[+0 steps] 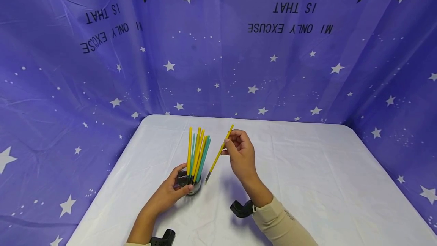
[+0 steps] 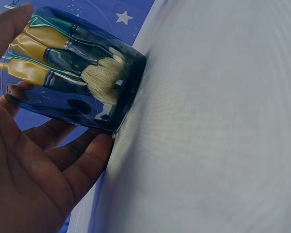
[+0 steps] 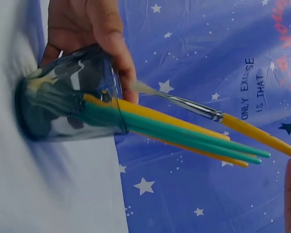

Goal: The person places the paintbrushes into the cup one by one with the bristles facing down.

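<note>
My left hand grips a clear glass around its side, near the middle of the table. Several paintbrushes with yellow and teal handles stand in the glass, bristles down; pale bristles show through its wall. To the right of the glass, my right hand pinches one yellow paintbrush by the upper part of its handle. That brush tilts with its bristle tip down towards the glass. In the right wrist view its metal ferrule and bristles are outside the glass, beside the rim.
A white cloth covers the table. Purple curtains with stars and printed words hang behind it and along both sides. Black camera mounts are strapped at both wrists.
</note>
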Available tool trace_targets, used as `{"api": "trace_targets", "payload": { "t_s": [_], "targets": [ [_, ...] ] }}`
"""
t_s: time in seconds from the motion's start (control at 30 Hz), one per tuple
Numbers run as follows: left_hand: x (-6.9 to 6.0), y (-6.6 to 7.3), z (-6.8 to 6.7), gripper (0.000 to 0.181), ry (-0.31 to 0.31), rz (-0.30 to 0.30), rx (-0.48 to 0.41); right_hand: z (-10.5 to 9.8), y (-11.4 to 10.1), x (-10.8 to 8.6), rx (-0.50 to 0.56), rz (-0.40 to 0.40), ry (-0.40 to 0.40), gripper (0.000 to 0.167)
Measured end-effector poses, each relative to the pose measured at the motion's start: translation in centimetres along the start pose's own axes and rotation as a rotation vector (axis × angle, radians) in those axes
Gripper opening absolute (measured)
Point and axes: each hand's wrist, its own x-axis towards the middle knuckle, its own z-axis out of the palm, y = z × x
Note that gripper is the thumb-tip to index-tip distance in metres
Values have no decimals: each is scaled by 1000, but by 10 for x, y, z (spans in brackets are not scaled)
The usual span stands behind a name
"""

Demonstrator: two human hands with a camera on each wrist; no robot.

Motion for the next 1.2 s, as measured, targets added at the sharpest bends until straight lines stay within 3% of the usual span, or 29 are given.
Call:
{"api": "trace_targets", "payload": {
  "t_s": [0.2,0.37,0.63,0.9,1.03,1.2],
  "targets": [
    [0,0,0,74,-5,-5,-5,6,-2,-3,67,-51,36,18],
    [0,-1,0,73,-3,-7,-3,12,4,-9,84,-44,19,18],
    [0,-1,1,73,1,-8,-5,20,16,-18,38,-16,-45,13],
    [1,1,0,75,0,-13,1,23,26,-22,-13,5,-56,12],
    [0,0,1,74,1,-14,0,26,15,-27,-76,28,-79,12],
    [0,0,1,73,-1,-4,-12,27,26,-29,-159,54,-127,11]
  ]
}}
